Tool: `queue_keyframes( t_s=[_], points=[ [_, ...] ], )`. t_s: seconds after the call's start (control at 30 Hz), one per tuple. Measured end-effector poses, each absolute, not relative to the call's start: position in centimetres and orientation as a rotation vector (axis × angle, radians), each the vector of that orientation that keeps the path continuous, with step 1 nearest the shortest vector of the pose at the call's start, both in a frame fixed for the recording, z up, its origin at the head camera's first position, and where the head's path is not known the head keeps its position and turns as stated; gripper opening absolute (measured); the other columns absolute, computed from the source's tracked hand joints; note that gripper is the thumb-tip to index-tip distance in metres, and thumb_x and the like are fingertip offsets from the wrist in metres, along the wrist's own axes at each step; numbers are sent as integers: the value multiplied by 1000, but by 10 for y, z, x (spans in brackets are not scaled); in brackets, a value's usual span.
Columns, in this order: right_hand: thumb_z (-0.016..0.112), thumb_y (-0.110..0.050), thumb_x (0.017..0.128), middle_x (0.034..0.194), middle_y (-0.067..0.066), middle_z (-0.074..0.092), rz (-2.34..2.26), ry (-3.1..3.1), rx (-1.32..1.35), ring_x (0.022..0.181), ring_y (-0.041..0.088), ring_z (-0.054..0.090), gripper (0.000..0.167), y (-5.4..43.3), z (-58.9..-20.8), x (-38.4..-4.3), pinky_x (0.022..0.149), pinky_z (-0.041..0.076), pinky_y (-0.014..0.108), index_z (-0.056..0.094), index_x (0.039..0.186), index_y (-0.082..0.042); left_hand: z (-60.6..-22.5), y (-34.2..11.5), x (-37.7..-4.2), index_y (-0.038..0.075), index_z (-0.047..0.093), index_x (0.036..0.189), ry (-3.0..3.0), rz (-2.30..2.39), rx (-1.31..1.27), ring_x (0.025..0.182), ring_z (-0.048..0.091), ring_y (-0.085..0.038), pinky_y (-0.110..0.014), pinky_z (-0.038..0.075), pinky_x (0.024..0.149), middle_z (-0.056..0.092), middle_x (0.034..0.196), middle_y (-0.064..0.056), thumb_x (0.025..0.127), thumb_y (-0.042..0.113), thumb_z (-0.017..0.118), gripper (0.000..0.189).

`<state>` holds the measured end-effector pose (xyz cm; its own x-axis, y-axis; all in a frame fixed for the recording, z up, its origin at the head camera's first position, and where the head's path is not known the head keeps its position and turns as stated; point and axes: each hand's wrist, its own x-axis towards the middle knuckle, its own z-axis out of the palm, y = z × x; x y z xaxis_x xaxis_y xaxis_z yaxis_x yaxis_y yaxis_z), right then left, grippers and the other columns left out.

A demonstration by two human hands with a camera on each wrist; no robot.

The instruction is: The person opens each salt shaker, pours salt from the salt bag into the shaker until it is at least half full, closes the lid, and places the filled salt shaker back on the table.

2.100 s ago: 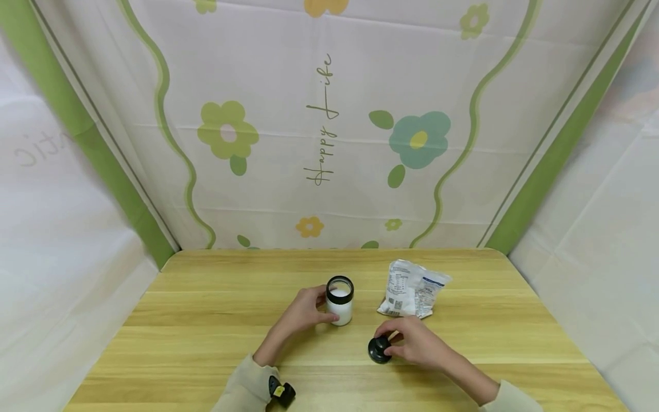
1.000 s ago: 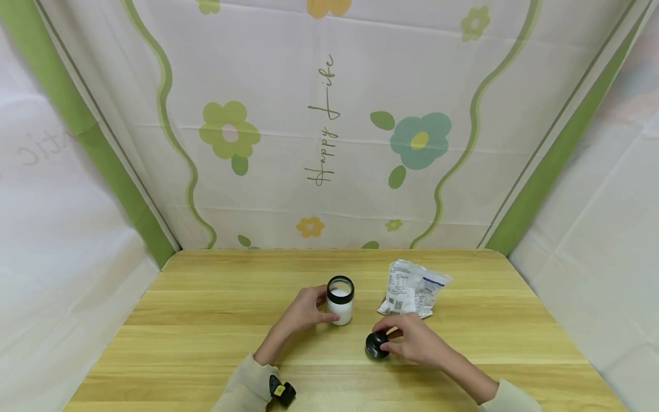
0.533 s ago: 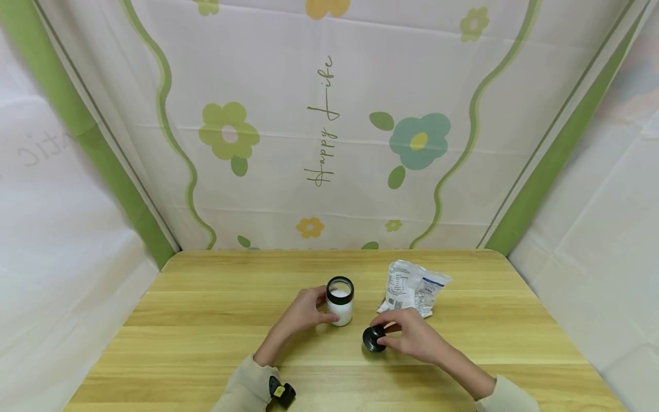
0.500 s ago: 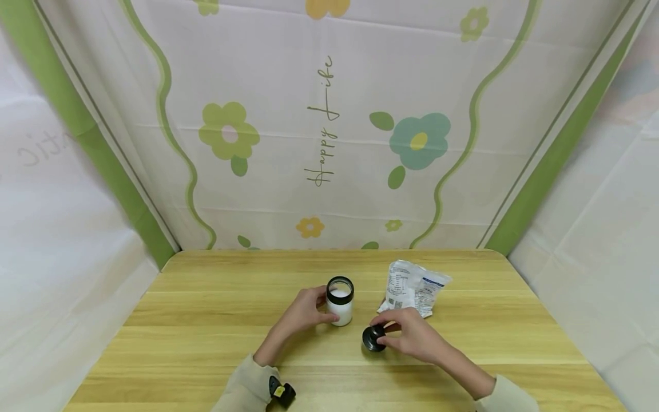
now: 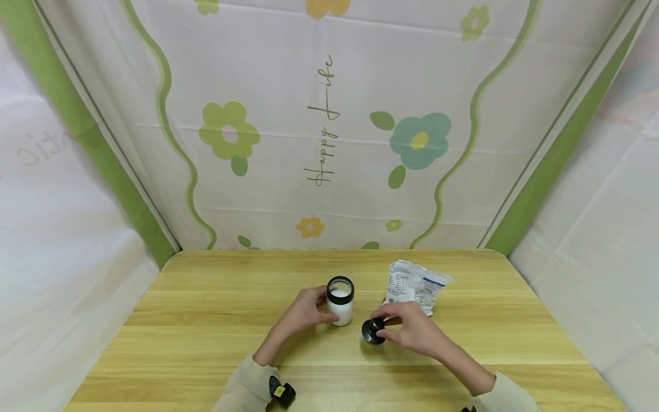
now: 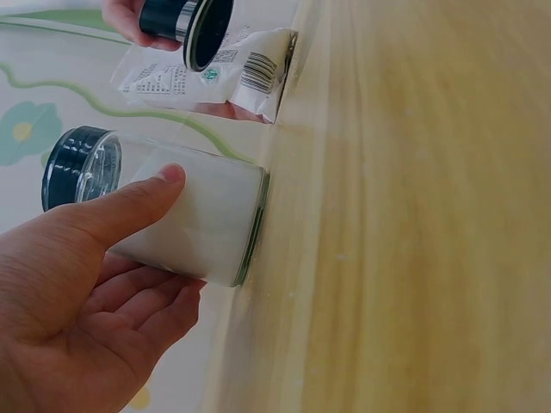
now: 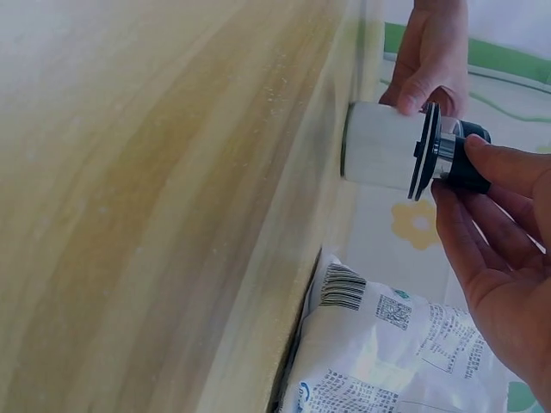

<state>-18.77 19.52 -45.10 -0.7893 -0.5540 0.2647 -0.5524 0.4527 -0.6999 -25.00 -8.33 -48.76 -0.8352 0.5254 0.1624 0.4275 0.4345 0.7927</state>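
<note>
My left hand (image 5: 305, 312) grips a clear glass jar (image 5: 340, 312) with a black collar, upright on the table and partly filled with white contents. In the left wrist view the thumb lies along the glass and the other fingers curl round its far side. To the right of the jar, my right hand (image 5: 412, 329) pinches the knob of a black lid (image 5: 372, 332). The right wrist view shows the lid's disc (image 7: 424, 153) held clear of the table, with a metal band between disc and knob. The jar's mouth is uncovered.
A crumpled white printed packet (image 5: 412, 286) stands on the wooden table (image 5: 231, 337) just behind my right hand, which overlaps its lower edge in the head view. A floral cloth (image 5: 278, 171) hangs behind the table, with white cloth on both sides.
My right hand has lifted the lid from the table and carried it slightly away from me and left, towards the jar. The left hand and jar stay in place.
</note>
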Motion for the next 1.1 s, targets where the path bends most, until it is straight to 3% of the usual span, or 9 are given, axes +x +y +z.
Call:
queue_keyframes(
  t_s=[0.37,0.6,1.1],
  points=[
    [79,-4,83,106,10,74,-1294,2701,-1023,95,22,73,25,196,-446,-190,82,63,27,73,107,-7,-487,-83,-251,5,62,129,2568,1372,845,120,65,-27,-34,56,101,68,127,-11,81,16,84,54],
    [79,-3,83,106,10,74,-1340,2698,-1028,95,21,73,25,195,-448,-192,81,64,33,73,107,-6,-487,-84,-251,6,62,129,2567,1368,864,120,65,-26,-33,56,102,68,127,-10,81,16,84,54],
    [78,-5,84,108,13,74,-1415,2663,-970,97,29,73,25,187,-438,-192,82,63,28,73,108,-5,-488,-84,-251,5,62,129,2585,1365,846,118,66,-25,-33,57,100,69,126,-10,81,22,85,57]
  ],
)
